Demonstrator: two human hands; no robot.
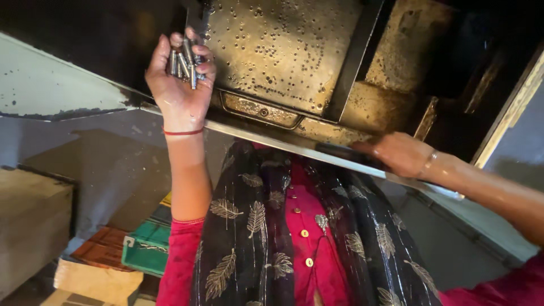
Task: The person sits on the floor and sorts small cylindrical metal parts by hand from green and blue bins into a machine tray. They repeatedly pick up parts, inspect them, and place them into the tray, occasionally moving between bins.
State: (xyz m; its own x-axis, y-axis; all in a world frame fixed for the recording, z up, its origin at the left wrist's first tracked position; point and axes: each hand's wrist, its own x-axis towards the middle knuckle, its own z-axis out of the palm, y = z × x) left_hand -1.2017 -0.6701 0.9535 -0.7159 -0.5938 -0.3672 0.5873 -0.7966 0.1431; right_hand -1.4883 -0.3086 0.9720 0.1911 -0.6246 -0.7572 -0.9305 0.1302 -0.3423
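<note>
Holding a bunch of small metal pins [184,63] in the cupped left hand [180,79], up by the wet tray [283,51], with the right hand [399,154] flat on the rim [272,137]; next, probably careful carrying, no tipping.

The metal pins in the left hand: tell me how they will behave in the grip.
The metal pins look like short steel rods, so probably stiff and heavy for their size. They glisten, and the tray beside them is beaded with droplets, so they may be slippery. Being round and loosely bunched in the left hand, they could roll or slide out.
</note>
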